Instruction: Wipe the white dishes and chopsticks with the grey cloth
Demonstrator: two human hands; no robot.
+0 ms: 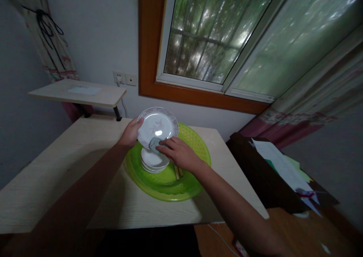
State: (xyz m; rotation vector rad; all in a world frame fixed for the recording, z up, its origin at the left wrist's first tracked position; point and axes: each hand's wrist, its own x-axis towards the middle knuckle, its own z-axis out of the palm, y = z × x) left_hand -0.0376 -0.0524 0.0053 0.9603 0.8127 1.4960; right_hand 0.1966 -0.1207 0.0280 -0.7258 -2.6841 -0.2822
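My left hand [132,133] grips the left rim of a white plate [155,123] with a patterned border, thumb on its upper face. The plate is tilted toward me above a green basin [170,194]. In my right hand [178,151] is a grey scouring pad [154,145], pressed on the plate's lower edge. Below the plate, a stack of several small white dishes [154,161] sits in the basin. Wooden chopsticks [177,172] lie to the right of the stack, partly hidden by my right hand.
The basin stands on a light wooden table [113,196]. A raised shelf [56,89] bearing a paper label is at the table's back left. Wall sockets [124,78] and a window [210,34] are behind. On the right, papers [279,162] lie on dark furniture [255,166].
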